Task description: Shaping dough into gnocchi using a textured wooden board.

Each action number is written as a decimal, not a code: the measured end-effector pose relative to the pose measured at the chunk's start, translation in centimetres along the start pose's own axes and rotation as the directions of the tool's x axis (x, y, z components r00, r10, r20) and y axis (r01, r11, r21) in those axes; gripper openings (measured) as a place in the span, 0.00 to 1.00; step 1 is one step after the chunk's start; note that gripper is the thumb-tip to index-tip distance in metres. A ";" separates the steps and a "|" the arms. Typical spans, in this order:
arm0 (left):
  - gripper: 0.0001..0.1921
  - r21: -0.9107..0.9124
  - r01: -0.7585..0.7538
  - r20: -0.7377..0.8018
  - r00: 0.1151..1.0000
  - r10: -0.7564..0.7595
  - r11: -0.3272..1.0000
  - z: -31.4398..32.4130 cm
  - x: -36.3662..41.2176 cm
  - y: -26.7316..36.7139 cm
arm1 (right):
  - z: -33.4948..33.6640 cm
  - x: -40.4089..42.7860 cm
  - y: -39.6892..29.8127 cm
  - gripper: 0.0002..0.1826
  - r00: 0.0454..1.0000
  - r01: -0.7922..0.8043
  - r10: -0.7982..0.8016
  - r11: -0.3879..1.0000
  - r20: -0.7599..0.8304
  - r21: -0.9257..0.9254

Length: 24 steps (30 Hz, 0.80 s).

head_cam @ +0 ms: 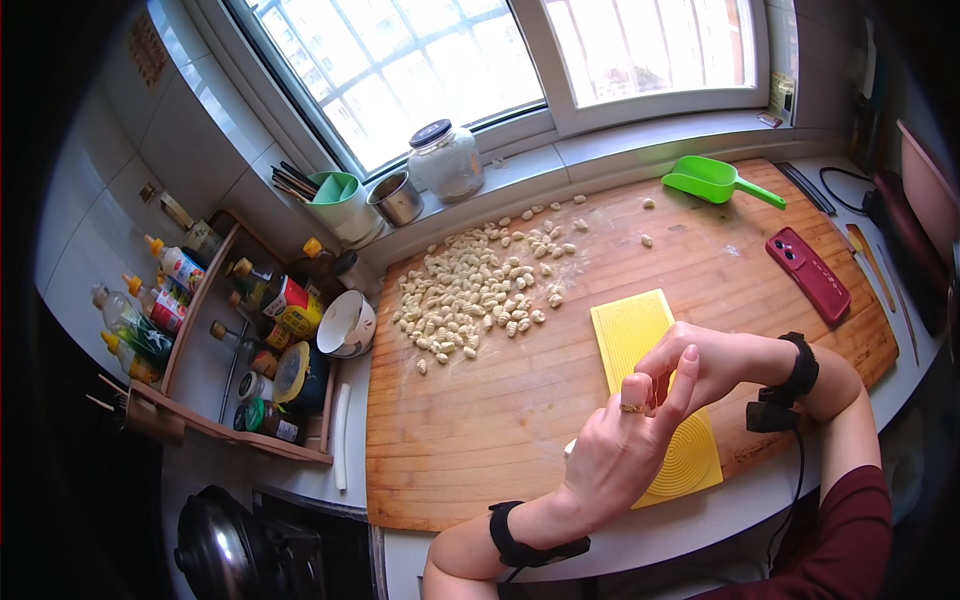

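Observation:
Above the yellow ridged board (634, 330), my left hand (615, 461) and my right hand (701, 367) meet at the fingertips. The left hand wears a ring, and its index finger points up. My right hand's fingers bend down against the left fingers, which hide whatever may be between them. The board shows straight grooves at its far end and concentric rings at its near end. A bit of pale dough (569, 448) peeks out beside my left hand. Many ridged, shell-shaped dough pieces (465, 292) are spread over the far left of the wooden board (480, 427).
A green scoop (705, 180) and a phone in a dark red case (808, 276) lie on the wooden board's right part. Left of it stand a bowl (346, 324) and a rack (187, 330) of bottles. A glass jar (446, 165) is on the windowsill.

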<state>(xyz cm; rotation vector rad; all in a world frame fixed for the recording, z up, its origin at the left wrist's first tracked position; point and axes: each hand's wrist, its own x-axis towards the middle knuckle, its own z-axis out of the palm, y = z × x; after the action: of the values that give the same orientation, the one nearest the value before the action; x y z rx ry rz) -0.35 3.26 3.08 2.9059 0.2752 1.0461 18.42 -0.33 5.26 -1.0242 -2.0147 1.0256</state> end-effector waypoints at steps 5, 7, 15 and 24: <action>0.37 0.010 -0.032 -0.020 0.999 0.032 0.999 -0.1 0.1 0.1 | -0.2 -0.2 0.1 0.12 1.000 0.013 -0.013 0.996 0.006 -0.083; 0.37 0.017 -0.053 -0.019 0.998 0.053 0.998 -0.3 0.1 0.3 | -0.3 -0.2 0.4 0.11 0.997 0.067 -0.063 0.990 0.036 -0.122; 0.37 -0.154 -0.072 0.010 0.997 0.074 0.986 -0.6 -0.1 1.2 | -0.9 -0.1 1.0 0.09 0.952 0.073 -0.264 0.683 -0.153 -0.726; 0.30 -0.100 -0.130 0.289 0.945 0.153 0.987 0.0 -1.6 2.3 | -3.3 0.1 3.4 0.10 0.885 -0.370 0.229 0.875 -0.405 -0.313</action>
<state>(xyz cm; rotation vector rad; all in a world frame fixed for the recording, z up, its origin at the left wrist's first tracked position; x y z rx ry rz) -1.18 0.71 2.30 2.9888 0.0114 0.6022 22.22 2.19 4.00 -1.6538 -1.8141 0.5359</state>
